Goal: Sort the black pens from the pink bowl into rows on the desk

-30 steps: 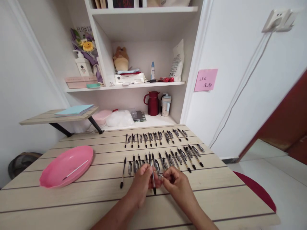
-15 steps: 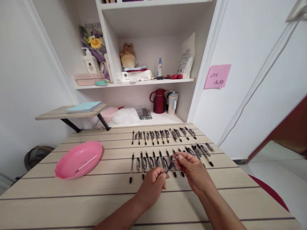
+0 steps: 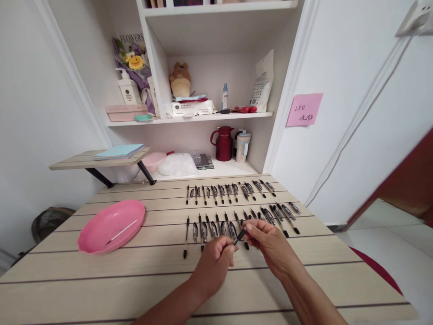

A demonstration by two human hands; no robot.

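Observation:
My left hand (image 3: 214, 262) is closed round the lower part of a black pen (image 3: 240, 235), which points up and to the right. The thumb and forefinger of my right hand (image 3: 270, 246) pinch at the pen's upper end, where the fingers hide the tip. Behind both hands runs a front row of pen parts: slim pen refills (image 3: 186, 237) with black ends, and clear-and-black pen caps or barrels (image 3: 195, 232) between them. A second row of similar pen parts (image 3: 204, 195) lies farther back. My right hand covers some of the front row.
On the left a pink bowl (image 3: 98, 221) holds a thin white stick (image 3: 122, 231). A small raised shelf (image 3: 74, 161) bears blue paper (image 3: 120, 151). At the back stand a red jug (image 3: 223, 143), a pale cup (image 3: 242, 146) and a white plastic bag (image 3: 177, 164).
My right fingers have come down onto the upper end of the pen; a small clear or silvery piece showed at their tips before. My left hand has hardly moved.

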